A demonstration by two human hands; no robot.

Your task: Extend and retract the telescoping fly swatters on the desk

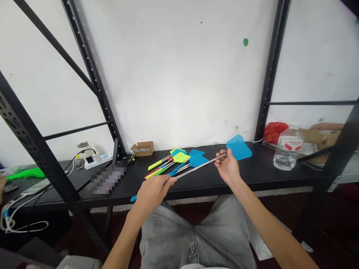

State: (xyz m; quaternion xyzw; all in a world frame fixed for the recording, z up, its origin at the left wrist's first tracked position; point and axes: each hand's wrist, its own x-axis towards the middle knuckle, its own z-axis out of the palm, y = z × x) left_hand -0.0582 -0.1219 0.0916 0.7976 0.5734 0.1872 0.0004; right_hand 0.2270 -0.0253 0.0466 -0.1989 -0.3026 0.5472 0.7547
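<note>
A blue fly swatter [239,147] with a long metal rod is held slantwise above the front of the black shelf. My left hand [153,189] is wrapped round its blue handle, whose end sticks out at the left. Near the swatter's head, my right hand [227,165] pinches the rod between thumb and fingers. Behind my left hand lies a pile of several more swatters with yellow-green heads [181,157] and blue heads [198,160]; their handles are yellow-green, red, green and blue.
On the black shelf [260,172] are an open cardboard box [142,148], a power strip [98,160] and a water bottle [288,147]. A red bag [275,132] lies behind the bottle. Black metal posts stand at both sides. Another person's hand [325,126] shows at far right.
</note>
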